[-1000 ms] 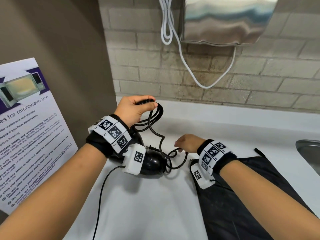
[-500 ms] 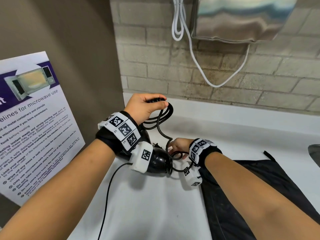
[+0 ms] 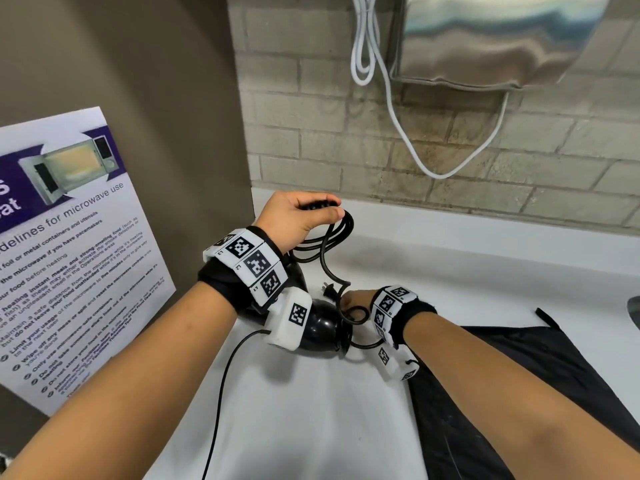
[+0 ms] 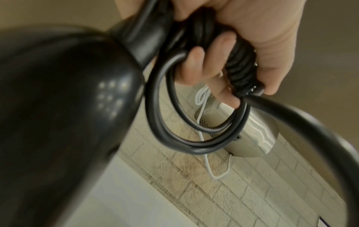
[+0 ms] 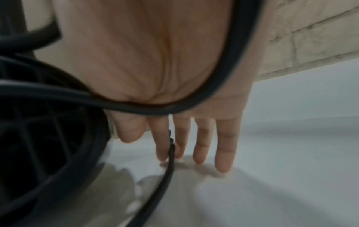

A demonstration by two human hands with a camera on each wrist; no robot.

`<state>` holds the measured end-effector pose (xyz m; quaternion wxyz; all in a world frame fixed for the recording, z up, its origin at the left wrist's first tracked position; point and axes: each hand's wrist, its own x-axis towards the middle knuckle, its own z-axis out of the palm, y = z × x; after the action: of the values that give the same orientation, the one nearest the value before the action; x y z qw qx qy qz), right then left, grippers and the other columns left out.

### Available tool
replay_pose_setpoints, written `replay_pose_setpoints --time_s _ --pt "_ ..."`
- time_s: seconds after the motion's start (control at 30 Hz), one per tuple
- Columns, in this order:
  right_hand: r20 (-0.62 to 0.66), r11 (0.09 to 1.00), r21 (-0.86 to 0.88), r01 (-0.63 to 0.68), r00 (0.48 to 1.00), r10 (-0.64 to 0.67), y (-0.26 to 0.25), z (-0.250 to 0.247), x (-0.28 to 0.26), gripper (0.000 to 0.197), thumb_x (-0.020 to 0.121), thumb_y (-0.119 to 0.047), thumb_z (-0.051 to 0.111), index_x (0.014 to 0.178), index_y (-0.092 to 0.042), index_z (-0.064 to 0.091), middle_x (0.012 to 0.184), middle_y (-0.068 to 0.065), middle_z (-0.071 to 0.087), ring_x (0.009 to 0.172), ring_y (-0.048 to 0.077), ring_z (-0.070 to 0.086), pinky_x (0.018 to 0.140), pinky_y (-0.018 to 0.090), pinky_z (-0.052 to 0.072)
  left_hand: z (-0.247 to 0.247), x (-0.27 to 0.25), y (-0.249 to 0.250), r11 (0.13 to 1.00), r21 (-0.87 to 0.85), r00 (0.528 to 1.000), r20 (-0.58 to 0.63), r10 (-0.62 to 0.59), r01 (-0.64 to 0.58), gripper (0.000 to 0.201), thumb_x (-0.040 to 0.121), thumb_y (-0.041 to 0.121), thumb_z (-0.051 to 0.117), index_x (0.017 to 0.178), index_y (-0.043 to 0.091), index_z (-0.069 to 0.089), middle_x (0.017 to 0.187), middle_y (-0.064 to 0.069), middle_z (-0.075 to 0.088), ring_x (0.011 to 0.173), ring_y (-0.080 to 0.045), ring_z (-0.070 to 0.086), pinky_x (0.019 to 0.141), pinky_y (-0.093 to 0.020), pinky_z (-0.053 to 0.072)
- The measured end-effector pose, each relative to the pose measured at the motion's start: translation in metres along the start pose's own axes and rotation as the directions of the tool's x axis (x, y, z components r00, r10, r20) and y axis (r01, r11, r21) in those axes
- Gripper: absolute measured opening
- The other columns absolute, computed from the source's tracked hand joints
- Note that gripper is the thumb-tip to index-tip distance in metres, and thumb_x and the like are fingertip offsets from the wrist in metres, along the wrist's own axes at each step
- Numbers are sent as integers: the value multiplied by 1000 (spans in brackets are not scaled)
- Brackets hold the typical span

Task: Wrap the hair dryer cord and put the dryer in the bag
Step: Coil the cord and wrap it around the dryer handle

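Since the earlier frame, right hand [image 3: 356,301] has moved left from beside the bag [image 3: 512,393] to the loose cord [image 3: 332,268] next to the dryer [image 3: 322,329]. Fingers [image 5: 225,145] are straight, tips down on the bench [image 3: 485,268], with a thin strand running between two of them; whether they pinch it cannot be told. Left hand [image 3: 294,220] is curled round the dryer handle and several gathered loops, as the left wrist view confirms. Dryer body lies low over the bench under the left wrist; contact cannot be confirmed. Plug [image 3: 327,289] lies loose just behind it.

Step in hand, by judgement: wrapping the cord, partly done. One slack length and the plug remain out. Next move calls for the right hand to take the slack and bring it up to the held loops. Bag lies flat at right, not yet opened.
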<state>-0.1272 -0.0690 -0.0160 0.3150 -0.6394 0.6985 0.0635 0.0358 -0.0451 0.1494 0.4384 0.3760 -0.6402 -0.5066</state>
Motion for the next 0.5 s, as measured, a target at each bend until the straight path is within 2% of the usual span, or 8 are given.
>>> replay_pose_setpoints --time_s 0.03,0.07,0.13,0.2,0.27,0.3,0.37,0.5 --pt "-25 999 33 39 999 -38 0 0 -1 30 85 -24 55 105 -5 65 101 10 64 91 23 54 87 30 44 0 -1 0 1000 -5 1000 2 -3 3 24 80 -4 65 104 -4 65 42 18 57 33 7 45 40 1 30" --pt "-58 997 59 51 997 -47 0 -2 -4 27 84 -21 58 101 -2 67 97 12 66 88 24 56 82 30 48 0 -1 1 1000 -6 1000 2 -3 3 24 80 -5 64 105 -4 65 42 18 57 33 7 45 40 1 30" --pt "-199 973 220 77 979 -32 0 -7 -13 24 82 -14 64 103 -3 68 89 9 61 82 20 54 64 20 43 0 0 1 1000 -11 1000 -2 -4 3 25 80 -5 64 106 -6 64 42 18 57 33 7 45 40 1 30" --pt "-339 931 346 113 941 12 1 -15 -23 25 81 -12 67 106 -7 68 88 3 57 83 15 53 63 19 40 1 0 1 1000 -15 1000 -3 -1 1 26 81 -6 64 107 -6 64 42 17 57 32 7 45 40 1 30" --pt "-446 886 433 163 893 54 4 -23 -27 12 84 -11 64 95 -9 67 84 2 57 83 16 52 60 20 38 1 0 1 1000 -17 1000 -3 3 -3 26 81 -5 63 107 -6 63 41 17 57 32 7 45 40 1 30" --pt "-499 863 466 193 863 76 4 -28 -30 3 85 -9 60 86 -11 62 76 2 55 77 18 51 56 20 36 1 0 1 1000 -23 1000 -7 5 -5 26 81 -5 63 107 -6 63 42 16 57 32 7 45 40 1 30" --pt "-625 831 478 286 775 93 3 -39 -38 15 89 -7 53 77 -16 48 65 -2 48 61 15 45 52 20 32 -1 2 -1 999 -40 1000 -26 8 -9 25 81 -3 64 106 -5 65 47 15 61 33 6 46 41 0 32" --pt "-797 745 374 553 602 -47 -10 -56 -74 10 94 -4 40 96 -14 36 65 -2 55 50 0 45 51 11 33 -1 4 -3 999 -37 999 -51 0 -2 22 81 -1 65 103 -3 66 48 16 61 32 5 45 41 -1 31"
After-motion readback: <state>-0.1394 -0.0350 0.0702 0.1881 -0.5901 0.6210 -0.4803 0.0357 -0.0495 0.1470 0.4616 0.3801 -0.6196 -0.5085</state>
